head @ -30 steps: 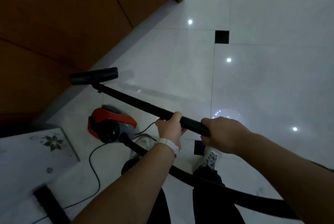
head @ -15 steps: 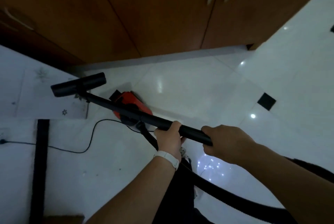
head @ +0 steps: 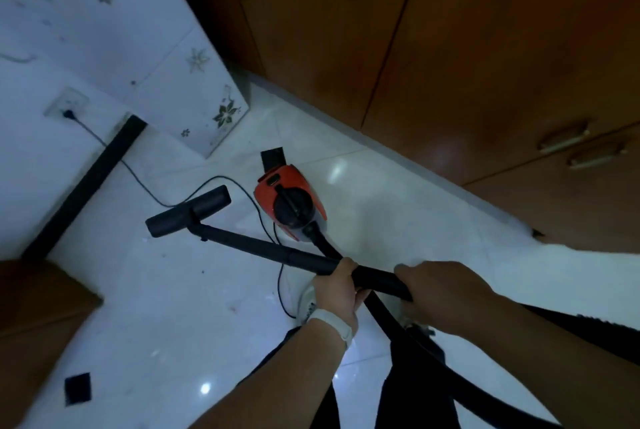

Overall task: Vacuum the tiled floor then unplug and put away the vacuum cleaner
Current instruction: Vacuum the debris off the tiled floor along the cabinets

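Both my hands grip the black vacuum wand (head: 263, 248). My left hand (head: 337, 290), with a white wristband, holds it further forward; my right hand (head: 440, 290) holds the rear end. The black floor nozzle (head: 188, 210) points left over the white tiled floor (head: 173, 307). The red and black vacuum cleaner body (head: 292, 203) stands on the floor just past the wand, its black hose (head: 415, 342) looping back beside my legs. Its thin black cord (head: 138, 179) runs across the tiles to a plug (head: 69, 114) in a wall socket at the left.
Brown wooden cabinets (head: 433, 48) with metal handles line the far and right side. A white flower-patterned wall (head: 121, 30) with a black strip (head: 86, 186) stands at the left. A brown piece of furniture (head: 38, 318) sits at the lower left. My shoe (head: 306, 304) is below the wand.
The view has swung left, bringing the wall socket and plug into sight. The nozzle now lies nearer the vacuum body. Both hands keep the same hold on the wand.
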